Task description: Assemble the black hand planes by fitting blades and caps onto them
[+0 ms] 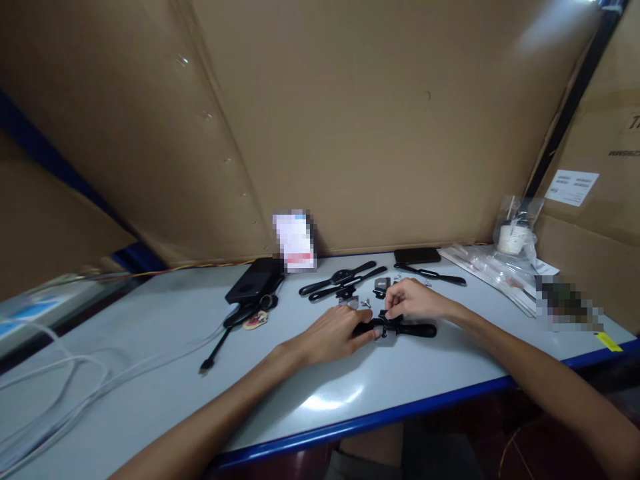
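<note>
My left hand rests on the grey table, fingers closed on the left end of a black strap-like part lying across the table. My right hand pinches the middle of the same black part from above, fingers pressed together. Just behind my hands lie several small metal pieces and a small dark module. Two more black straps lie farther back.
A black pouch with a cable and a keyring sits left of centre. White cables trail at far left. A black flat box, another strap and plastic bags lie at right. Cardboard walls stand behind.
</note>
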`<act>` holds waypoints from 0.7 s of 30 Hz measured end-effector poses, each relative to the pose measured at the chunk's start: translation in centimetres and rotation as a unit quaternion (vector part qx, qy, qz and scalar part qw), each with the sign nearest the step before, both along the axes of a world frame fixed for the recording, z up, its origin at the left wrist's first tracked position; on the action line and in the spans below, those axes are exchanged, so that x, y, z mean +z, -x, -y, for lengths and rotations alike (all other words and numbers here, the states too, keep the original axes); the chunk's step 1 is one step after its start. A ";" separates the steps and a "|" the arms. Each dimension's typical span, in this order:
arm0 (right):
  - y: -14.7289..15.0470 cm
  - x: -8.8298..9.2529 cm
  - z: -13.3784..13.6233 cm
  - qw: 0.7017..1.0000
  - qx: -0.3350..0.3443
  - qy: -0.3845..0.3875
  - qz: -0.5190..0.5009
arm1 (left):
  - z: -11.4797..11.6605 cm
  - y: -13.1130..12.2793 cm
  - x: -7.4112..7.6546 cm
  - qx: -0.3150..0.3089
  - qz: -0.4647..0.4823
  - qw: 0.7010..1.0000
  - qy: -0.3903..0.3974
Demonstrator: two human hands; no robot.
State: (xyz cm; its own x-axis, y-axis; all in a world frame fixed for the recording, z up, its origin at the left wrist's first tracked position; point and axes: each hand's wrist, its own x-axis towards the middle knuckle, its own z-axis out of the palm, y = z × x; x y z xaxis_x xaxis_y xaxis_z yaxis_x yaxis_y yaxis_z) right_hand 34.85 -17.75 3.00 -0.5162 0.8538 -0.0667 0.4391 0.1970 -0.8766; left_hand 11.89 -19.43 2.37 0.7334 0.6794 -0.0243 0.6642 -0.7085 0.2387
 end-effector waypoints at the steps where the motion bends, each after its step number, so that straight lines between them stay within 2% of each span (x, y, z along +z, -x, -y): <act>1: -0.1 0.2 0.0 1.000 -0.004 0.009 -0.005 | 0.0 0.0 0.1 -0.001 0.002 1.000 0.001; 8: -0.7 1.6 -0.2 0.999 -0.034 0.014 -0.019 | 0.0 -0.1 0.1 -0.008 0.015 1.000 0.005; 21: -1.1 0.8 -0.9 0.998 -0.040 -0.004 -0.043 | -0.1 0.0 0.1 -0.014 0.022 1.000 0.014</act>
